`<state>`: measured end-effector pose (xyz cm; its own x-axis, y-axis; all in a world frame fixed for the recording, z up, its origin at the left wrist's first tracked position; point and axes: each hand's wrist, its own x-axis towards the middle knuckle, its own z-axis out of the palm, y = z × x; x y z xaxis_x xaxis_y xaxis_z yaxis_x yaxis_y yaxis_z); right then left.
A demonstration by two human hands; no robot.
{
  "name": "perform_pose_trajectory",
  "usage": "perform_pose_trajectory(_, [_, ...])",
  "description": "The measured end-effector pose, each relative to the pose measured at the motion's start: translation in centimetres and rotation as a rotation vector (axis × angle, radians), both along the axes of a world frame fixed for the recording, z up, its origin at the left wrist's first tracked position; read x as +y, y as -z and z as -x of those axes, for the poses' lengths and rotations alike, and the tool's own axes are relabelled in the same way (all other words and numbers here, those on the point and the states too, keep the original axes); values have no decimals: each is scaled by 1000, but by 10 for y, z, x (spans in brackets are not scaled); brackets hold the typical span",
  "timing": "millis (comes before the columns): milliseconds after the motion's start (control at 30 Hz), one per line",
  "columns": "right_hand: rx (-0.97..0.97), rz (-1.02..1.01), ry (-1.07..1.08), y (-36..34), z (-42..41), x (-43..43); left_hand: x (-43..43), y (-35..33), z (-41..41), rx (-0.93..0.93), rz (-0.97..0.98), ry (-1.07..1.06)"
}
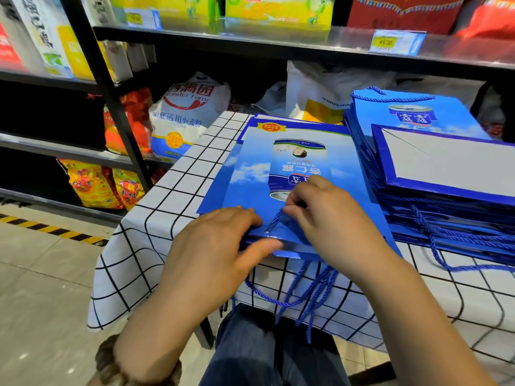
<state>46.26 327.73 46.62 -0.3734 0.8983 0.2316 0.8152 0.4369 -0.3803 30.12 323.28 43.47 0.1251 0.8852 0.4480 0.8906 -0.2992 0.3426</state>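
Right-hand grip [328, 218] pinches the blue twisted cord handle [274, 222] between thumb and forefinger, just above the near mouth edge of the flat glossy blue paper gift bag [301, 151]. Left hand [220, 240], fingers straight, presses that edge down just beside it. The bag lies on the black-and-white checked surface [178, 190], long axis running away from the person.

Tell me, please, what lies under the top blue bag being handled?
More flat blue bags, their edges peeking out, on the checked tablecloth. Their fronts and number are covered by the top bag.
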Motion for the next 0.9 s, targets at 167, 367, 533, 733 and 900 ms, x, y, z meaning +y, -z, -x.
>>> perform_pose_trajectory(167, [-9, 40, -70, -3, -21, -8, 5, 3, 6, 200, -43, 90])
perform_pose_trajectory(367, [-295, -264, -194, 3, -29, -23, 12, -12, 9, -33, -32, 92])
perform_pose_trajectory(533, [-29, -466, -187, -16, -38, -23, 24, -37, 31, -656, 216, 448])
perform_pose_trajectory(733, [24, -674, -179, -36, -37, -26, 54, -31, 19, -688, 167, 362])
perform_pose_trajectory(900, [438, -1038, -85, -21, -56, -21, 65, -30, 19, -905, 76, 366])
